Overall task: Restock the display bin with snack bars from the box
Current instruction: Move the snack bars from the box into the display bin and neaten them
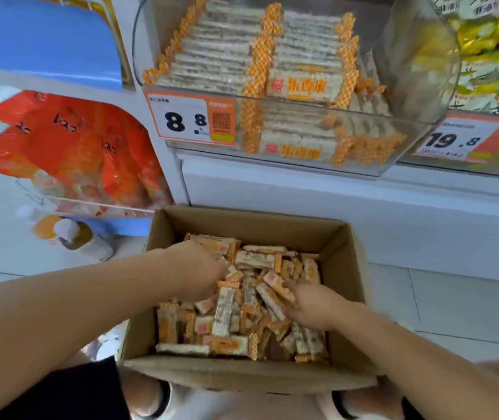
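Snack bars (242, 301) jumbled every way in box (345, 268), both hands' grip seemingly on bars.

An open brown cardboard box (345, 268) sits on the floor, holding a loose jumble of orange-and-white wrapped snack bars (242, 310). Above the box, the clear display bin (418, 95) holds similar bars stacked in neat rows.

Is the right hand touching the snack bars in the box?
Touching. The head view shows the right hand in the box, fingers curled round snack bars on the pile.
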